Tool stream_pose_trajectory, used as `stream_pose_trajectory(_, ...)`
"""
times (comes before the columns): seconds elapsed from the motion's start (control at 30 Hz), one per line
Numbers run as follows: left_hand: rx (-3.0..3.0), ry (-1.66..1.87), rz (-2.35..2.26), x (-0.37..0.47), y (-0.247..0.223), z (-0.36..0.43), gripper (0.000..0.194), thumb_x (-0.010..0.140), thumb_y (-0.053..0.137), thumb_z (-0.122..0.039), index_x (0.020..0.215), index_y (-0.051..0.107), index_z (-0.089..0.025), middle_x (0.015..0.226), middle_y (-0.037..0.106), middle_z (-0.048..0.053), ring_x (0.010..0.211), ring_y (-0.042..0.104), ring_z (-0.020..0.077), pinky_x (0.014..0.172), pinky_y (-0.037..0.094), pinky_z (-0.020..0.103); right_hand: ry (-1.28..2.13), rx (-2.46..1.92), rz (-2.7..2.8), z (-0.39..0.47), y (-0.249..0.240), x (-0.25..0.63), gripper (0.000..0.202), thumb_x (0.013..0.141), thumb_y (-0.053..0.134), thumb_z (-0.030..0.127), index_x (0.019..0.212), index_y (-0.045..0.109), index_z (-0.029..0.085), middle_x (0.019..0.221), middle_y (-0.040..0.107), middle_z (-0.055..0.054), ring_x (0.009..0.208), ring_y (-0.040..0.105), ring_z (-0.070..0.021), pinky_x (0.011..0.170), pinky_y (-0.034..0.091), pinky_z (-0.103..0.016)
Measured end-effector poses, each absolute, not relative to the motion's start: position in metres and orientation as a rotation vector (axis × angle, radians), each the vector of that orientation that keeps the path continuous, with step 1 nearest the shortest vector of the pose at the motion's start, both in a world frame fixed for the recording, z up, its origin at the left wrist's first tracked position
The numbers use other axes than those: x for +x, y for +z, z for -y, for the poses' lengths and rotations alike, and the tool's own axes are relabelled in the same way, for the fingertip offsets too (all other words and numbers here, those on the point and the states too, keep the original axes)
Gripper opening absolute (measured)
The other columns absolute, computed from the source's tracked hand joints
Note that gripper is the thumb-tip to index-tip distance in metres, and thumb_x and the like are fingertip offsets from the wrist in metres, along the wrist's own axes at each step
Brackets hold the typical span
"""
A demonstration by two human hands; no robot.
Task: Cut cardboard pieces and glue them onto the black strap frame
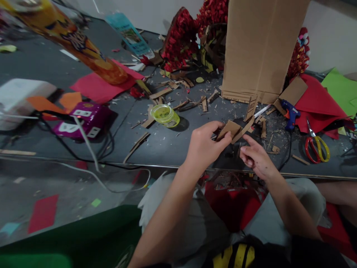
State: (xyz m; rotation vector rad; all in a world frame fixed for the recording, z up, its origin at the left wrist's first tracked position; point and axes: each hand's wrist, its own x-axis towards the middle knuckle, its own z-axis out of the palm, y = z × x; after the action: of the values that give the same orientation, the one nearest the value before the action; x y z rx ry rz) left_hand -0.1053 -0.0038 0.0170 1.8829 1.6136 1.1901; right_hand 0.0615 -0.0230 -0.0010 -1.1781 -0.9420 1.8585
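Above the table's front edge, my left hand (208, 143) pinches a small folded piece of cardboard (229, 129) between thumb and fingers. A narrow cardboard strip (244, 130) sticks out from its right side, angled upward. My right hand (258, 158) is just right of it, index finger stretched toward the strip's lower edge; whether it touches cannot be made out. Its other fingers are curled in, with a thin dark sliver by the fingertips that is too small to name. Beyond the hands stands another upright cardboard strip (251, 108) with writing on it.
A tall cardboard panel (259, 48) stands behind. Right lie a blue glue gun (290, 113) and red-and-yellow scissors (316, 147). Left are a yellow-green jar (165, 115), an orange bottle (83, 48) and a purple power strip (83, 119) with cables. Cardboard scraps litter the table (122, 128).
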Motion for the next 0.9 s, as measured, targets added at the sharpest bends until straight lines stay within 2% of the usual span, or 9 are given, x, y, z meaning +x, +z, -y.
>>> stream_pose_trajectory(0.13,1.875,1.189,-1.618,-0.1041,0.0174,0.0046,0.005,0.074,0.058,-0.022,0.072,0.061,-0.018,0.069,0.067,-0.001,0.060,0.054,0.0115,0.061,0.045,0.023,1.883,-1.174,0.924,0.0230,0.0015,0.0613,0.067,0.067,0.066,0.036,0.126,0.041,0.017,0.044,0.048,0.013,0.035,0.023,-0.0029,0.037,0.010,-0.018)
stream_pose_trajectory(0.9,1.926,1.223,-1.618,-0.0954,0.0169,0.0097,0.006,0.076,0.057,-0.017,0.075,0.063,-0.018,0.073,0.069,0.002,0.067,0.061,0.0140,0.065,0.047,0.025,1.881,-1.223,0.869,0.0224,-0.0006,0.0656,0.048,0.067,0.067,0.035,0.108,0.046,0.024,0.042,0.041,0.013,0.036,0.019,-0.0042,0.038,0.009,-0.018)
